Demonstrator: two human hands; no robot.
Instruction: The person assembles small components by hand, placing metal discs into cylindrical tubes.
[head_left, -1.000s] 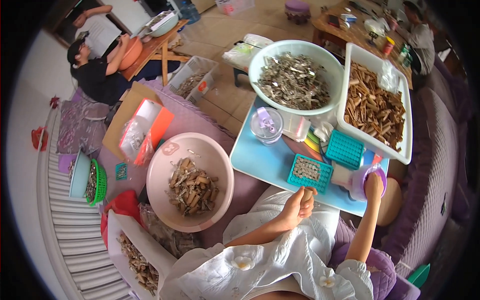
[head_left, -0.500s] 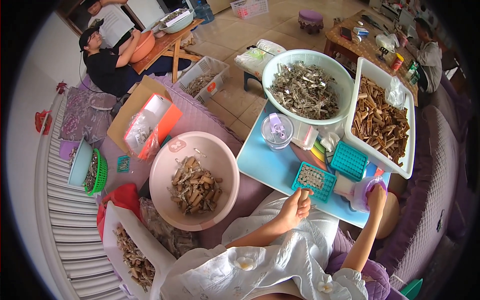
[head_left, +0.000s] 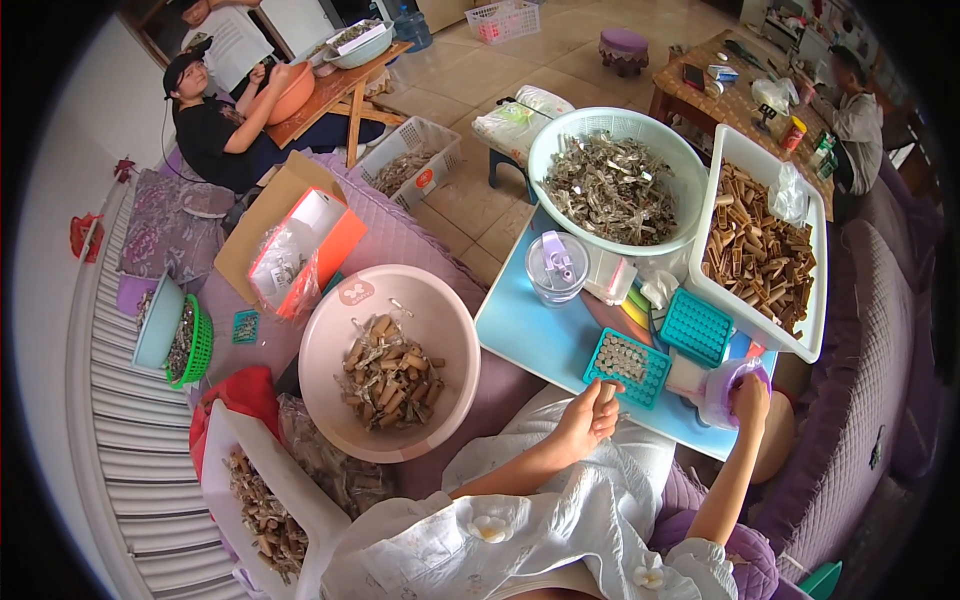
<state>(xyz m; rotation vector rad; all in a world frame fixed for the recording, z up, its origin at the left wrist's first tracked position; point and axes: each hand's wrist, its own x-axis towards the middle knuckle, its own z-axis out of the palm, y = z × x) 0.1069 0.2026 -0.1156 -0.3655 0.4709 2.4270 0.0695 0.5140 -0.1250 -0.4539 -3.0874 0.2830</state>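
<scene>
My left hand [head_left: 582,424] is closed around a small brown tube-like piece [head_left: 607,391] in front of my lap. Just beyond it lies a teal tray [head_left: 652,386] of round holes, partly filled with small pale round pieces. My right hand [head_left: 751,403] reaches into a purple-rimmed tub [head_left: 717,396] at the table's right edge, and its fingertips are hidden inside. A second teal tray [head_left: 696,327] sits behind that tub. To my left, a pink basin [head_left: 318,400] contains brown pieces with clear wrappers.
A pale green basin [head_left: 545,200] of wrapped pieces and a white bin [head_left: 815,320] of brown pieces stand at the far side of the blue table [head_left: 515,315]. Between them and me is a clear lidded cup [head_left: 557,268]. Two people sit or stand far left, another far right.
My right hand has shifted very slightly within the tub. My left hand keeps its hold on the brown piece. At far left, the seated person's head and arms have moved.
</scene>
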